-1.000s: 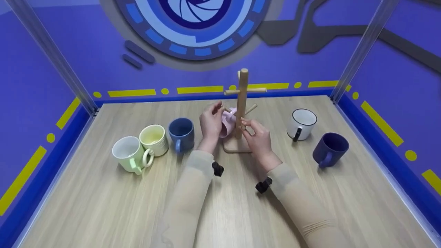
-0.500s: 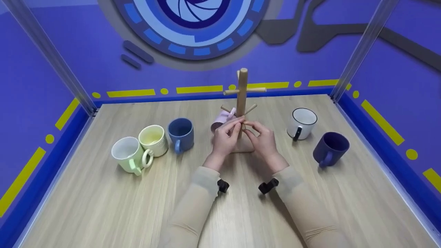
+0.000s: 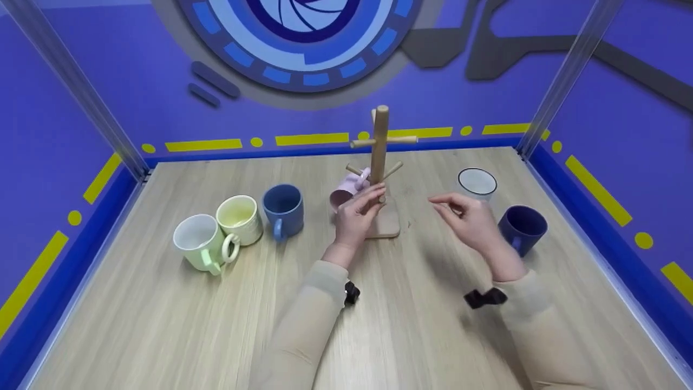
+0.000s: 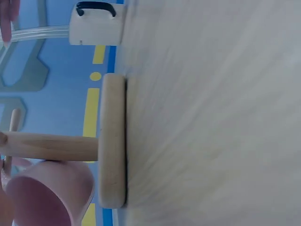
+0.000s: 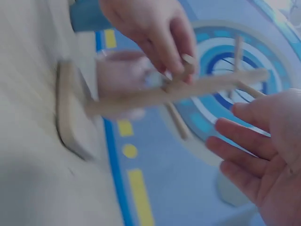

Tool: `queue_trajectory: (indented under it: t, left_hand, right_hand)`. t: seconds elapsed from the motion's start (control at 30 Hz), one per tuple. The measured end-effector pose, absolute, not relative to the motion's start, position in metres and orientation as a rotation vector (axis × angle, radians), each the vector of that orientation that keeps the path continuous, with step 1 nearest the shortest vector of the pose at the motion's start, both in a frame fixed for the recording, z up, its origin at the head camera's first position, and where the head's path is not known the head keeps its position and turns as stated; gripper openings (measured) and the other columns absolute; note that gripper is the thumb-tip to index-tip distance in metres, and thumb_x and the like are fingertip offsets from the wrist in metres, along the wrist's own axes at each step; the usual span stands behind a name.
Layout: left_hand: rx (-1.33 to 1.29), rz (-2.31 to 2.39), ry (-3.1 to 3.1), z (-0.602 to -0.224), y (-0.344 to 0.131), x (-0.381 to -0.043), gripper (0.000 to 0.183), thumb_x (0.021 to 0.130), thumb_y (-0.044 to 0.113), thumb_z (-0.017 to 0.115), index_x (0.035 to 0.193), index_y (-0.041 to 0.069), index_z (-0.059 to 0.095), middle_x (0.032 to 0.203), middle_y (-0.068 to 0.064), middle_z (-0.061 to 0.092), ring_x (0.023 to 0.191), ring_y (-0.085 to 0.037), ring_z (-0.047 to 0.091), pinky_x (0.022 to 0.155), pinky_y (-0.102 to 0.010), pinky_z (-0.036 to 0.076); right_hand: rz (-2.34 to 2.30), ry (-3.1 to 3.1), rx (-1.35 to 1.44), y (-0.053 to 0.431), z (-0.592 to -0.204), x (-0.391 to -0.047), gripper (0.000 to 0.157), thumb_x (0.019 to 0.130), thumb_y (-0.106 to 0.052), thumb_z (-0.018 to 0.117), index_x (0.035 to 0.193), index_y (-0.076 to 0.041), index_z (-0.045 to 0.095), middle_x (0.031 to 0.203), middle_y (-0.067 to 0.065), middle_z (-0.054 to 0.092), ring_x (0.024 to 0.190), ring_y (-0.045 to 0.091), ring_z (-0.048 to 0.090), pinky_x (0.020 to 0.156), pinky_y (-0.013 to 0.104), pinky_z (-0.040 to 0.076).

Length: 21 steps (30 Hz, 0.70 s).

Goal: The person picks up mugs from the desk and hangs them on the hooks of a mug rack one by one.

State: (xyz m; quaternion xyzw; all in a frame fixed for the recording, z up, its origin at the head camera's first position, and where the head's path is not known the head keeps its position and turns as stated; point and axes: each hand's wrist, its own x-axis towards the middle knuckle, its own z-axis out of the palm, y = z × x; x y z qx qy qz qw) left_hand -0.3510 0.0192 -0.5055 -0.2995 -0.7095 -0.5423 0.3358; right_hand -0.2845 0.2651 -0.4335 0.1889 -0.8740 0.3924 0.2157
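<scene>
A wooden mug tree (image 3: 380, 146) stands on the table, with a pink mug (image 3: 346, 189) hanging by its handle on a lower left peg. My left hand (image 3: 354, 219) is at the lower front of the post, and the right wrist view shows its fingers and thumb pinching a short front peg (image 5: 189, 65). Apart from the tree, my right hand (image 3: 471, 222) hovers over the table with relaxed fingers and holds nothing. Behind it are a white mug (image 3: 476, 181) with a dark rim and a dark purple mug (image 3: 524, 225), both partly hidden by the hand.
Left of the tree stand a blue mug (image 3: 284, 208), a pale yellow mug (image 3: 241, 219) and a light green mug (image 3: 197, 238), all upright. The yellow and green ones are close together. Blue printed panels (image 3: 303, 119) border the table's back and sides.
My left hand left the pink mug and came to the front peg of the tree. My right hand let go of the tree and moved right, toward the white and purple mugs.
</scene>
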Motion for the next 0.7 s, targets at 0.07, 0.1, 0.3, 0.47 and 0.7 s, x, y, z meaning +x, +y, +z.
queue_trajectory:
  t: [0.07,0.1,0.3,0.47,0.7]
  left_hand:
    - [-0.779,-1.385,-1.829,-0.506,0.02,-0.352,0.027,0.086,0.004,0.08,0.113,0.004,0.079,0.119,-0.01,0.077,0.115,-0.026,0.073,0.103,-0.027,0.056]
    - [-0.779,-1.37,-1.82,-0.506,0.02,-0.352,0.027,0.086,0.003,0.08,0.112,0.004,0.079,0.118,-0.01,0.078,0.114,-0.026,0.074,0.103,-0.027,0.056]
    - [-0.793,-1.357,-1.792,-0.507,0.021,-0.353,0.026,0.086,0.002,0.079,0.112,0.003,0.079,0.116,-0.012,0.078,0.113,-0.029,0.074,0.102,-0.028,0.056]
    - [-0.787,-1.348,-1.791,-0.508,0.021,-0.355,0.026,0.086,0.002,0.079,0.112,0.004,0.079,0.116,-0.012,0.078,0.113,-0.028,0.074,0.102,-0.027,0.056]
    - [-0.795,-1.372,-1.765,-0.508,0.022,-0.355,0.024,0.087,0.0,0.078,0.111,0.003,0.079,0.115,-0.012,0.078,0.111,-0.03,0.074,0.1,-0.026,0.057]
  right_hand:
    - [1.055,-2.486,0.489,0.285,-0.426,-0.276,0.016,0.097,-0.008,0.07,0.111,-0.008,0.079,0.1,0.011,0.079,0.084,0.0,0.067,0.074,0.004,0.047]
    - [1.038,-2.536,0.469,0.296,-0.421,-0.272,0.019,0.098,-0.009,0.07,0.115,-0.01,0.077,0.104,0.011,0.079,0.085,-0.005,0.065,0.076,0.008,0.052]
    - [0.839,-2.903,0.336,0.361,-0.396,-0.257,0.047,0.096,-0.007,0.068,0.142,-0.011,0.061,0.138,0.022,0.064,0.112,0.024,0.065,0.094,0.046,0.054]
    - [0.722,-3.173,0.273,0.397,-0.396,-0.262,0.078,0.086,0.004,0.071,0.157,-0.004,0.038,0.161,0.034,0.032,0.145,0.058,0.03,0.111,0.072,0.034]
    - [0.609,-3.274,0.264,0.415,-0.42,-0.275,0.103,0.068,0.008,0.081,0.158,-0.005,0.034,0.162,0.04,0.016,0.143,0.068,0.019,0.106,0.08,0.035]
